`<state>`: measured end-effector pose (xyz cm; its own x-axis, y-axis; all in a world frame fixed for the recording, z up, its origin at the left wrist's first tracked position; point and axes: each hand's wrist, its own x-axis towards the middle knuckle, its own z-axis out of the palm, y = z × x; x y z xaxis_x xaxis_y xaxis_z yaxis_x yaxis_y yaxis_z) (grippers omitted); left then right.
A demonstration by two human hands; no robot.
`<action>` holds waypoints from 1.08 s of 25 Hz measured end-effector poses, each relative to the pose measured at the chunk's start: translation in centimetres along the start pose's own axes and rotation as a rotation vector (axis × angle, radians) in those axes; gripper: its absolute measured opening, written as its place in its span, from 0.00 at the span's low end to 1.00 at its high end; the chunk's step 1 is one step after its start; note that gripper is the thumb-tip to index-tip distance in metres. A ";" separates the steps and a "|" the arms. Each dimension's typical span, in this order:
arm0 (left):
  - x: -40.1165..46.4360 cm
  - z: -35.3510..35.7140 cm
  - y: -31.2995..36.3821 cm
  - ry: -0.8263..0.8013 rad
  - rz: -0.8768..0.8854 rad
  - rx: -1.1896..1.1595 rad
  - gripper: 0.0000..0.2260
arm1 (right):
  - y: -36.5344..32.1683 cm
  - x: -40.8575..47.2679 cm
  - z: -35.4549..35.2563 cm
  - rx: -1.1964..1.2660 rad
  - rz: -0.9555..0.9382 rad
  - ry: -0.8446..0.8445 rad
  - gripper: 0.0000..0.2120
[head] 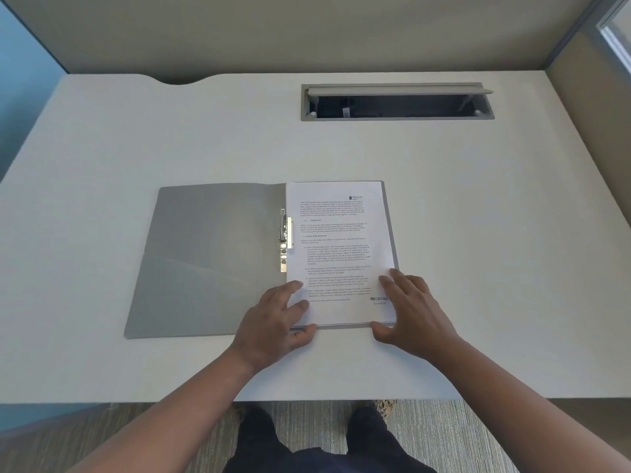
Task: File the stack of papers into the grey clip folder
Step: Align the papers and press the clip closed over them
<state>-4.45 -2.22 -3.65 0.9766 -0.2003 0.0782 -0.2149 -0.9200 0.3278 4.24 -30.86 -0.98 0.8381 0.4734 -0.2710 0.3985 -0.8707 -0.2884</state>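
Note:
The grey clip folder lies open on the desk, its left flap bare. A stack of printed papers rests on its right half. The metal clip along the spine stands beside the stack's left edge. My left hand rests on the stack's near left corner, fingers spread on the top sheet and thumb at the near edge. My right hand lies at the near right corner, fingers on the paper's right edge and thumb along the near edge.
The white desk has a grey cable tray opening with its lid raised at the back. Partition walls close off the back and sides. The desk's near edge is just above my legs.

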 end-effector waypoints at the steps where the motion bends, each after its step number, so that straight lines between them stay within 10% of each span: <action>1: 0.0 0.0 -0.1 0.005 0.001 0.002 0.19 | 0.1 0.0 -0.1 -0.025 -0.018 -0.002 0.40; 27: 0.5 -0.6 -0.2 -0.040 0.092 0.049 0.17 | -0.5 0.4 -1.1 -0.201 -0.123 -0.126 0.36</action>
<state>-3.89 -1.91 -3.08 0.9525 -0.2970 0.0674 -0.3039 -0.9123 0.2744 4.84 -30.41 0.05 0.7308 0.5794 -0.3610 0.5710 -0.8086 -0.1420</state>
